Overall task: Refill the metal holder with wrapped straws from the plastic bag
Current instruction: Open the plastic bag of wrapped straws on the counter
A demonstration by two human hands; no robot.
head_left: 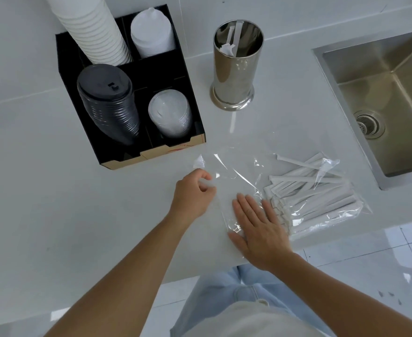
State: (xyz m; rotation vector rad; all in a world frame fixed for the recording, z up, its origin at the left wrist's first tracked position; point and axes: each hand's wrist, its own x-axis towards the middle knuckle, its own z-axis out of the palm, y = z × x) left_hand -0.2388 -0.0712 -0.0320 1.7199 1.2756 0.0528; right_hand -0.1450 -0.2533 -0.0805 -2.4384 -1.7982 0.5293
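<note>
A clear plastic bag (239, 166) lies flat on the white counter, with a bundle of white wrapped straws (321, 198) in its right half. My left hand (194, 193) pinches the bag's open left edge between thumb and fingers. My right hand (258, 227) rests flat on the bag, fingers spread, fingertips just short of the straw ends. The shiny metal holder (235, 76) stands upright behind the bag, with one wrapped straw (231, 42) inside.
A black organiser (197, 132) at the back left holds white cups (95, 27), black lids (107, 103) and clear lids (171, 115). A steel sink (394, 98) is sunk into the counter at the right. The counter's front edge runs just below my right hand.
</note>
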